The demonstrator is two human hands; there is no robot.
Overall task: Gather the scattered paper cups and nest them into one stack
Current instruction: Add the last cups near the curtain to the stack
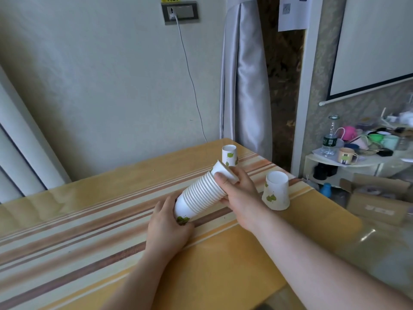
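Note:
A stack of several nested white paper cups with green leaf prints [201, 194] lies tilted just above the table, its closed end toward me. My left hand [166, 227] grips that lower end. My right hand [237, 189] is closed around the stack's far, open end, fingers over the outermost cup. One loose cup [276, 190] stands upside down to the right of my right hand. Another upside-down cup [229, 155] stands behind the stack, near the table's far edge.
The table [93, 231] wears a yellow cloth with brown stripes. A white cable [190, 74] hangs down the wall from a socket. At right a low white shelf [348, 162] holds mugs and a bottle, with a cardboard box [377, 202] on the floor.

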